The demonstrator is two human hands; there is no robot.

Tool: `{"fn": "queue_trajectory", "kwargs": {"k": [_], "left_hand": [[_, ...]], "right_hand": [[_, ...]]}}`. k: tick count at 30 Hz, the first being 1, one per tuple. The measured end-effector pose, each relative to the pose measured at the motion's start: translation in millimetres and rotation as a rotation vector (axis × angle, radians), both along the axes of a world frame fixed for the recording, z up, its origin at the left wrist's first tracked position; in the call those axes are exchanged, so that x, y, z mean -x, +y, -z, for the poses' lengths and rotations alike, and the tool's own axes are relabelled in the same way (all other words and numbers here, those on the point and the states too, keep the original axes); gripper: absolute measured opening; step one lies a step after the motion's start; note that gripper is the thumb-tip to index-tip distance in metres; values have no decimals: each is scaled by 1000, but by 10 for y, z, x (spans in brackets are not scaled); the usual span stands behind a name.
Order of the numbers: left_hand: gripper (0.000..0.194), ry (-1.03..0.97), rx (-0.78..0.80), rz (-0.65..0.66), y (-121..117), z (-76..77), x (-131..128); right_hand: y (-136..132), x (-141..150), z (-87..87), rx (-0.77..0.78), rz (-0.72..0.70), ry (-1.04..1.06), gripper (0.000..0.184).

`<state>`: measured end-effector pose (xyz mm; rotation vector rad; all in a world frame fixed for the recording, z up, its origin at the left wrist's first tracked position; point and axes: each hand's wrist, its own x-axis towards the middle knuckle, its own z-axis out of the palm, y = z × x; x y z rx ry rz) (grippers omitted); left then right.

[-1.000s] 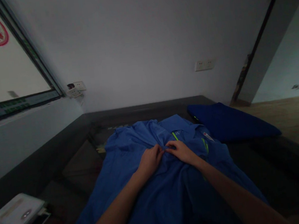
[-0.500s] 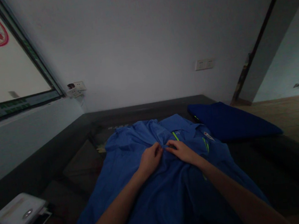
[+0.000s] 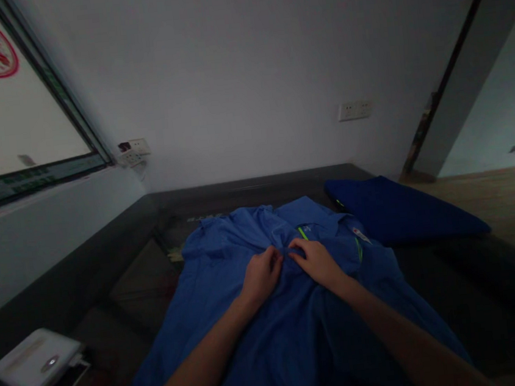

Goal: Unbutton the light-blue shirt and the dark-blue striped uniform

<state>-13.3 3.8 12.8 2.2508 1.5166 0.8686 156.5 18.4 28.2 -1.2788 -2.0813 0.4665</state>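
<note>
A blue work jacket (image 3: 229,269) with yellow-green trim and a small white label lies spread across the dark table (image 3: 124,281). My left hand (image 3: 262,273) pinches its cloth near the middle, just below the collar area. Close beside it, my right hand (image 3: 316,262) also has thumb and fingers closed on the jacket. Folds gather in the cloth around both sets of fingertips. Whether a button or other fastener sits between the fingers is too dark and small to make out.
A darker blue folded item (image 3: 401,208) lies right of the jacket. At the left front stands a white box-shaped device (image 3: 38,362) with a cable. Wall sockets (image 3: 354,110) are on the wall behind, and a window (image 3: 13,108) is on the left.
Both hands stay at the same spot on the jacket, with only slight finger movement. The right hand's fingers have shifted a little. The whole view has moved slightly.
</note>
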Motion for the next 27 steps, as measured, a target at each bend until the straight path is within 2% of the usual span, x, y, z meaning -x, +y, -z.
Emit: {"fn": "queue_trajectory", "kwargs": {"k": [7,18,24,27], "left_hand": [[13,-53,-23,-3,-5,42,-1],[9,-12,-12,-61,19,61,24],[5,-31,-82,-102,37,28,38],[21,-83,-111,-62,43,-43,57]], "right_hand": [[-59,52,2,-106,-35,-86,15],[-91,48,22,-201,-154,-161,20],[-90,35,-41,-163,-197,-60,18],[-73,5,-99,-99,-159,9,14]]}}
